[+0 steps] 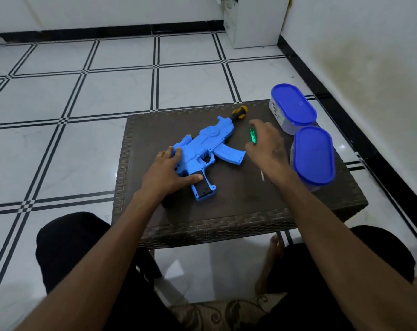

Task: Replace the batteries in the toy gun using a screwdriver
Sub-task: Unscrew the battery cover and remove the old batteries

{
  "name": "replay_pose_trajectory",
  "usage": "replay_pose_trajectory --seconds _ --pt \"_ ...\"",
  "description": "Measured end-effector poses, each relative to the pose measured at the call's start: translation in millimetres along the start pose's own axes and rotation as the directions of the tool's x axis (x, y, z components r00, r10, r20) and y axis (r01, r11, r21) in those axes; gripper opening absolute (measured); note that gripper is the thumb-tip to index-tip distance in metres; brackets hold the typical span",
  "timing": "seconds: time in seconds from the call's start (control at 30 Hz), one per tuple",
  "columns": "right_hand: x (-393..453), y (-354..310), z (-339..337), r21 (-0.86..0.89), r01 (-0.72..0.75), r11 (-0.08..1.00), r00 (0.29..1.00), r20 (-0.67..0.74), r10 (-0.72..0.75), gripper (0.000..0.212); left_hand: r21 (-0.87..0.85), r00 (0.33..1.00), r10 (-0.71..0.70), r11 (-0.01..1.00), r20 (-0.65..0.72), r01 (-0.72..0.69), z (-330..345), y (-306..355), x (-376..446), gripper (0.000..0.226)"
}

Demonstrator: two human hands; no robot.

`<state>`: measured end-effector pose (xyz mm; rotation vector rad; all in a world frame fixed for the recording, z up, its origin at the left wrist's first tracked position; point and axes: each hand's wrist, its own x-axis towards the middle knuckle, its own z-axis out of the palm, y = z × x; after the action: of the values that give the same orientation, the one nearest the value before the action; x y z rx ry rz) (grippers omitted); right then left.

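the blue toy gun (204, 149) lies flat on the dark woven desk (238, 206), muzzle with the black and yellow tip pointing away from the person, handle with the black panel nearest the person. the left hand (170, 174) rests on the rear of the toy gun with straight fingers laid over the body and the thumb against the handle; its grip is released, nothing is clasped. the right hand (266, 145) is just right of the toy gun's magazine, its grip grasping a green-handled screwdriver (253, 137) between curled fingers. two clear containers with blue lids (294, 105) (314, 155) stand at the right edge of the desk, just beside the right hand. the floor (83, 96) is white tile with black lines.
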<state>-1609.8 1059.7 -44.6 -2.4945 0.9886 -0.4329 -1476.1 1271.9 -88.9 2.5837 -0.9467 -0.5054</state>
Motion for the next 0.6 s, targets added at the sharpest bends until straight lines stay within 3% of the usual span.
replay_pose_trajectory --seconds 0.1,0.2,0.3,0.43,0.6 --pt "-14 -21 -10 0.235 0.066 0.970 0.997 -0.045 -0.057 0.049 0.005 0.996 -0.056 0.998 -0.073 0.056 6 2 -8 0.111" --pt "-33 -36 -11 0.489 0.053 0.871 0.998 -0.042 -0.037 0.043 0.056 0.985 -0.083 0.994 -0.151 0.092 7 0 -19 0.109" --pt "-47 -41 -4 0.631 0.035 0.775 0.999 -0.045 -0.008 0.041 0.124 0.975 -0.097 0.985 -0.202 0.124 3 -3 -26 0.104" --pt "-63 -45 7 0.734 0.083 0.674 0.997 -0.060 -0.058 0.039 0.159 0.977 -0.138 0.974 -0.165 0.165 3 -2 -28 0.114" --pt "-71 -46 10 0.726 0.142 0.673 0.989 -0.074 -0.129 0.040 0.103 0.970 -0.240 0.965 -0.027 0.242 2 17 -27 0.138"
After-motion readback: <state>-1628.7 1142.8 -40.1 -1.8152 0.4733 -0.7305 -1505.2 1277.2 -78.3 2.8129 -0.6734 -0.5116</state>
